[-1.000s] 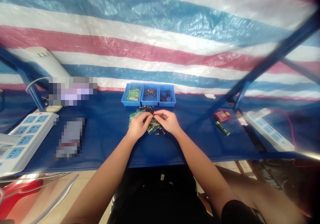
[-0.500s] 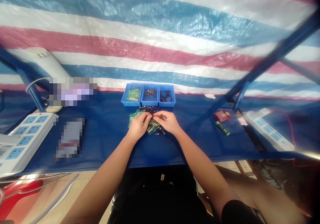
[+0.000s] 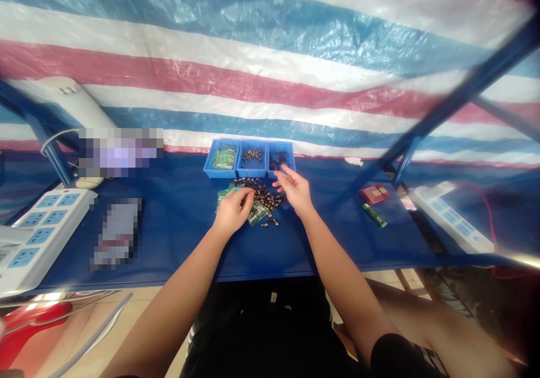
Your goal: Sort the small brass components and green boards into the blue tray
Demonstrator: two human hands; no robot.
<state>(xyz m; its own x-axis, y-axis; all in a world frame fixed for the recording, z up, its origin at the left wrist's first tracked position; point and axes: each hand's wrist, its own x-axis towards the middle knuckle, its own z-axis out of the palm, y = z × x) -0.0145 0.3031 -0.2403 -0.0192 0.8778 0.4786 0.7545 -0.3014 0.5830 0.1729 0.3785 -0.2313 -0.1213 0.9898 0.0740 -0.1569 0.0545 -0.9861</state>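
Observation:
Small green circuit boards and a scatter of small dark metal parts lie on the blue bench cloth in front of me. My left hand rests on this pile with its fingertips pinched together on something small; I cannot tell what. My right hand is lifted off the pile with its fingers spread, just in front of the right one of three small blue bins. That bin holds dark parts. The middle bin holds brownish parts and the left bin green boards.
White power strips lie at the left edge and the right edge. A red packet and a green lighter-like stick lie to the right. Blue frame struts cross above. A striped tarp hangs behind.
My right hand has left the pile and moved up and to the right toward the right bin, opening its fingers. The left hand stays on the pile.

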